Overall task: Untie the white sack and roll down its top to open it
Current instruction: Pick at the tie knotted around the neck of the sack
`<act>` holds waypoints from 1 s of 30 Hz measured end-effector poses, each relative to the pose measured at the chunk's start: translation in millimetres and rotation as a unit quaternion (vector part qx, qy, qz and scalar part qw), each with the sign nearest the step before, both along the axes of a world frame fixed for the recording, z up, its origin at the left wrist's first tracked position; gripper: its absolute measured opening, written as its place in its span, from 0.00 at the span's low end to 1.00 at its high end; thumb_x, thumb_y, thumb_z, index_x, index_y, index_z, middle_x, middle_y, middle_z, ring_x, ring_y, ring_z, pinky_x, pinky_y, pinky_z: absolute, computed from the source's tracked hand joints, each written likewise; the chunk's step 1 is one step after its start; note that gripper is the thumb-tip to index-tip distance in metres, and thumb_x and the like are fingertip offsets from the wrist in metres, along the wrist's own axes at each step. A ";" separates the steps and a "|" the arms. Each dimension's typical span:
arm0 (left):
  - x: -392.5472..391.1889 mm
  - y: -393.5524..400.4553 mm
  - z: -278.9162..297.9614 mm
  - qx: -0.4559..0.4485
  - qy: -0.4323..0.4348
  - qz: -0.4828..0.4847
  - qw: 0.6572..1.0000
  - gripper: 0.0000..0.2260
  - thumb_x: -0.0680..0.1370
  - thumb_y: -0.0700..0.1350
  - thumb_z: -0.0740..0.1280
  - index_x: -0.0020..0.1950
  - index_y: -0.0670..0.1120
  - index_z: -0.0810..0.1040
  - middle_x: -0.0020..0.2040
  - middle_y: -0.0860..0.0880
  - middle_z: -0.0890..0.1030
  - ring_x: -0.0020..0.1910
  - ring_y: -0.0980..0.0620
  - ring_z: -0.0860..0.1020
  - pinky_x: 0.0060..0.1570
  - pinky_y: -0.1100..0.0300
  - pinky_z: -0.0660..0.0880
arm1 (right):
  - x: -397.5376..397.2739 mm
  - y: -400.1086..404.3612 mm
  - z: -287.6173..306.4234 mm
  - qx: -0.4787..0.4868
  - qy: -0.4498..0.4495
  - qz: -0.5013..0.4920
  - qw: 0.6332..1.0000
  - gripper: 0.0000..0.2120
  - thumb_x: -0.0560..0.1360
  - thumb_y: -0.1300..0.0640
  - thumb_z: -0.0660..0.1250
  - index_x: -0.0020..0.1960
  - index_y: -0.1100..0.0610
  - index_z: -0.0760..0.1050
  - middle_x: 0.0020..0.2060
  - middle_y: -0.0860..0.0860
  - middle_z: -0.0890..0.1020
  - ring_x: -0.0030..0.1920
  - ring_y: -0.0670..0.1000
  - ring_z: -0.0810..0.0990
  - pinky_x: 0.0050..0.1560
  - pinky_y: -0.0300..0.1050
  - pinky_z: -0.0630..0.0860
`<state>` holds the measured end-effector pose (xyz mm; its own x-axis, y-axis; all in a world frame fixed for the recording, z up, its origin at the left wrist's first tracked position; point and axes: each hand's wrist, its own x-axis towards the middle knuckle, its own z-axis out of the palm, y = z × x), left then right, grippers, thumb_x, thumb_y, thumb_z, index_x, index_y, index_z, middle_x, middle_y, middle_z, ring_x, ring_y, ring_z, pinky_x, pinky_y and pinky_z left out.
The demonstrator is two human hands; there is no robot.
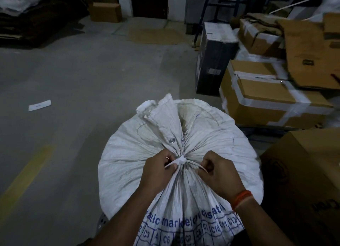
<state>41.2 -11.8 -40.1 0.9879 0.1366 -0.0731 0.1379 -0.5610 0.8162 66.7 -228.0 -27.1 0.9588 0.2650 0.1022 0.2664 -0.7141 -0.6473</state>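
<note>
The white sack [176,144] stands full on the concrete floor [73,80], beside stacked cardboard boxes [266,95], its neck gathered and tied. The left hand [158,170] and right hand [219,174] flank the knot [180,161], each grip pinched closed on an end of the white tie.
</note>
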 end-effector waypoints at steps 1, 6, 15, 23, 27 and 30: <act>0.3 -0.4 -0.9 -0.001 -0.002 0.000 1.000 0.05 0.76 0.42 0.74 0.44 0.51 0.80 0.35 0.55 0.83 0.35 0.61 0.81 0.35 0.68 0.71 | 0.5 2.8 -0.6 0.013 0.009 0.004 1.000 0.13 0.69 0.56 0.78 0.43 0.51 0.73 0.31 0.45 0.80 0.37 0.41 0.80 0.34 0.28 0.71; 1.4 -3.1 -0.3 -0.026 -0.027 -0.031 0.999 0.08 0.77 0.43 0.73 0.50 0.54 0.77 0.41 0.55 0.87 0.42 0.61 0.83 0.43 0.62 0.77 | 5.5 17.0 -5.8 0.052 0.030 0.013 0.998 0.15 0.70 0.55 0.77 0.55 0.48 0.80 0.41 0.43 0.86 0.41 0.37 0.83 0.42 0.25 0.74; 1.7 -6.3 -2.7 -0.007 -0.071 -0.048 0.996 0.06 0.77 0.47 0.74 0.51 0.53 0.80 0.33 0.57 0.79 0.37 0.65 0.79 0.37 0.69 0.70 | 12.3 26.5 -10.8 0.078 0.009 -0.018 0.997 0.03 0.72 0.60 0.76 0.43 0.52 0.85 0.38 0.42 0.87 0.45 0.39 0.84 0.43 0.24 0.73; 4.2 -9.2 -6.0 -0.029 -0.092 -0.028 0.995 0.05 0.76 0.41 0.75 0.48 0.50 0.84 0.33 0.59 0.80 0.37 0.66 0.81 0.38 0.72 0.71 | 13.8 24.8 -10.8 0.086 0.015 -0.024 0.996 0.03 0.72 0.59 0.76 0.44 0.52 0.86 0.39 0.44 0.87 0.44 0.39 0.84 0.44 0.26 0.75; 5.2 -8.7 -8.3 -0.064 -0.088 -0.018 0.994 0.05 0.77 0.40 0.75 0.48 0.50 0.84 0.38 0.53 0.86 0.37 0.58 0.85 0.42 0.61 0.81 | 13.8 25.2 -9.0 0.107 0.019 -0.026 0.994 0.05 0.71 0.61 0.76 0.44 0.51 0.85 0.38 0.43 0.87 0.43 0.39 0.84 0.43 0.27 0.76; 5.6 -9.7 -7.0 -0.092 -0.073 -0.001 0.993 0.05 0.77 0.39 0.75 0.47 0.49 0.85 0.38 0.52 0.87 0.36 0.56 0.86 0.42 0.61 0.81 | 14.6 25.2 -9.0 0.120 0.020 -0.022 0.992 0.07 0.71 0.62 0.76 0.44 0.51 0.85 0.38 0.43 0.87 0.42 0.38 0.84 0.44 0.29 0.77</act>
<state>46.8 -21.5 -47.2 0.9901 0.1317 0.0484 0.0086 -0.4010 0.9160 81.3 -202.8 -36.1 0.9735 0.1955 0.1185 0.2087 -0.5486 -0.8096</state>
